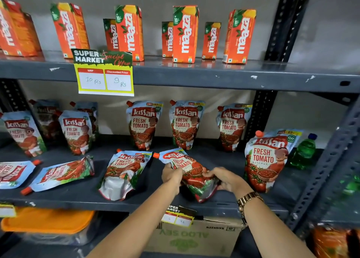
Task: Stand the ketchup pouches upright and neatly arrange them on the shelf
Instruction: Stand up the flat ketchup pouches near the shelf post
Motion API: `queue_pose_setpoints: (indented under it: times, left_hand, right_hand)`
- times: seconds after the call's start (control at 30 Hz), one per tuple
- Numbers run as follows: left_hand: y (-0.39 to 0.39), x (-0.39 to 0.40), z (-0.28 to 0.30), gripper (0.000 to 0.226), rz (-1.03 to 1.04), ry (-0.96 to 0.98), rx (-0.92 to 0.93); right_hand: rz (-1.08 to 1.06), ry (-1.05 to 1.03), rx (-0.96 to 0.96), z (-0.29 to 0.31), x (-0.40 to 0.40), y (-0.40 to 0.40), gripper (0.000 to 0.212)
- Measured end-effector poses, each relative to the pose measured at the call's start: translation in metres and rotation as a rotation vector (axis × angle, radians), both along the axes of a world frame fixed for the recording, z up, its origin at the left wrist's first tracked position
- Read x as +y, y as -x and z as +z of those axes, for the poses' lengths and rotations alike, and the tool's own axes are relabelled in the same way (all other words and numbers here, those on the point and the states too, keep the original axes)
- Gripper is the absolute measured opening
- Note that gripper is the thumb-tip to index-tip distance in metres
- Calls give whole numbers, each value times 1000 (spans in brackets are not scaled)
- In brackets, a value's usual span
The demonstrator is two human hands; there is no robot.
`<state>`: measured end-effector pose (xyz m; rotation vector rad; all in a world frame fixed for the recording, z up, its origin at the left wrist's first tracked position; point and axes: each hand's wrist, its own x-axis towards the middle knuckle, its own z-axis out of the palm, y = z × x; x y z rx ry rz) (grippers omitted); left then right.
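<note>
Both of my hands grip one ketchup pouch (191,170) lying tilted at the front of the middle shelf (78,196), orange cap toward the upper left. My left hand (172,176) holds its left side and my right hand (227,179) holds its lower right. Another pouch (121,173) leans flat just left of it, and two more pouches lie flat further left (62,173) (13,173). Upright pouches stand along the back (144,124) (186,124) (231,126) (77,131) (23,133). A larger-looking upright pouch (266,160) stands at the front right.
Orange juice cartons (185,33) line the shelf above, with a yellow price tag (105,78) hanging from its edge. A green bottle (303,150) stands at the far right beside the dark upright post (321,170). A cardboard box (194,236) and orange lid (48,218) sit below.
</note>
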<state>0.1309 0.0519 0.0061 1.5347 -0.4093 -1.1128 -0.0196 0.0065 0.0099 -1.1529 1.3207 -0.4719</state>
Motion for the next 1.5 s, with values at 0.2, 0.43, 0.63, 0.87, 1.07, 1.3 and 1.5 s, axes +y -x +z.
queue_pose_setpoints:
  times: [0.2,0.43,0.63,0.87,1.07,1.3,1.5]
  left_hand:
    - [4,-7,6,34,-142,138,-259]
    - [15,-23,32,42,-333,305,-284]
    - [37,-36,36,56,-373,307,-183]
    - [41,-36,27,56,-305,249,-124]
    - [37,-28,24,45,-232,268,-145]
    - [-4,-13,21,41,-55,312,-138]
    - [-68,18,18,34,129,293,-261]
  right_hand:
    - [-119,66,-77,-7,-1,10,20]
    - [-362,289,-193,-15,14,15,38]
    - [-479,406,-86,-36,17,22,44]
    - [-422,490,56,-41,20,20,55]
    - [-303,510,213,-31,25,19,53]
    - [-497,749,305,-9,56,6,66]
    - [-465,1017,316,0,79,-22,33]
